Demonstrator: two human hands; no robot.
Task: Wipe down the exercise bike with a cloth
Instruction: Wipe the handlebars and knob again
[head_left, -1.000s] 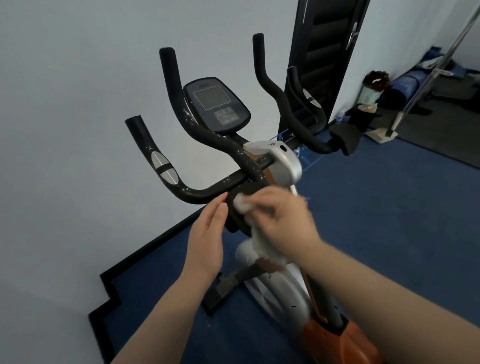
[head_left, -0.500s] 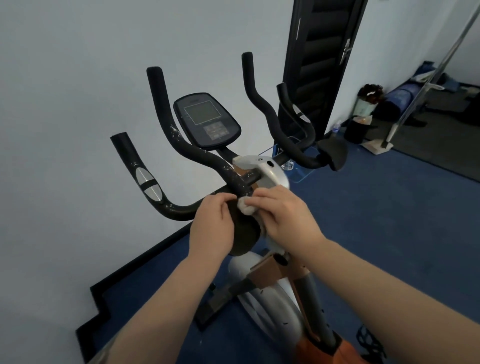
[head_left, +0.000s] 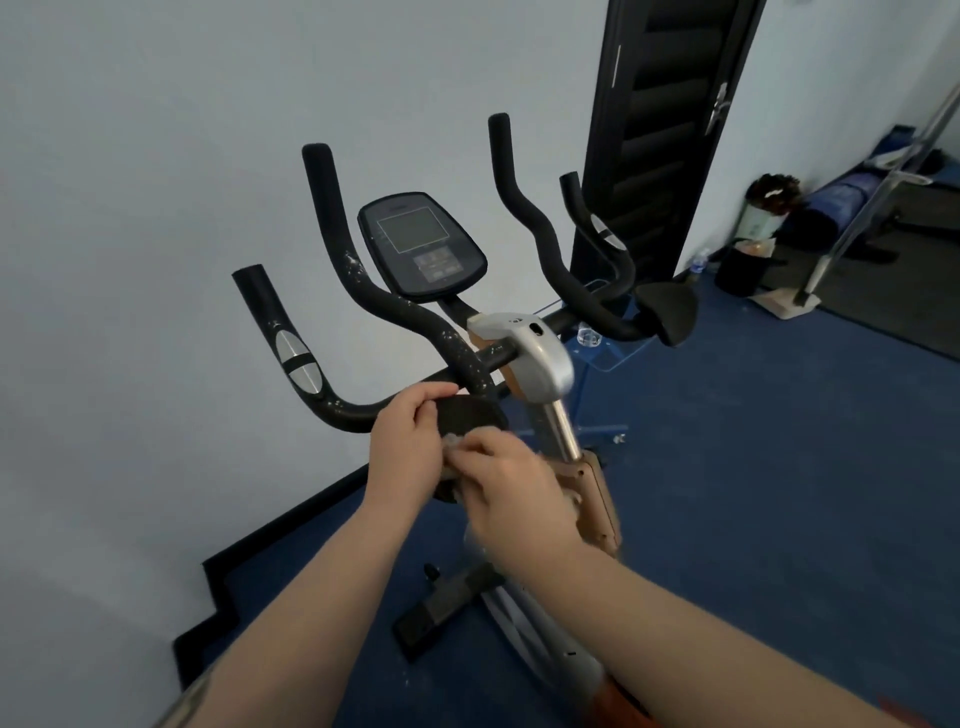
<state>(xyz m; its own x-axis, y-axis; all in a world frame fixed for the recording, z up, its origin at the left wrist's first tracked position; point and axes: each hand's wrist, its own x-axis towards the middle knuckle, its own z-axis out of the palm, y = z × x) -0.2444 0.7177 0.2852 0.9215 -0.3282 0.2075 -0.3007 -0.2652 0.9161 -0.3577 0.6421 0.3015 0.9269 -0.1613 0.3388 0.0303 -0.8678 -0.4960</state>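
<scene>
Below the bike's silver stem cover (head_left: 524, 353), the right hand (head_left: 511, 486) pinches a small pale cloth (head_left: 453, 442) in curled fingers and presses it on a round black pad (head_left: 470, 415). Left of that cover, the left hand (head_left: 408, 447) grips the pad's edge, fingers curled over its top. The pad sits at the near end of the black handlebars (head_left: 332, 400) of the exercise bike (head_left: 558, 431). Above the cover stands the console (head_left: 421, 247). Far right of it, a dark door (head_left: 660, 130) rises from blue carpet (head_left: 753, 467).
</scene>
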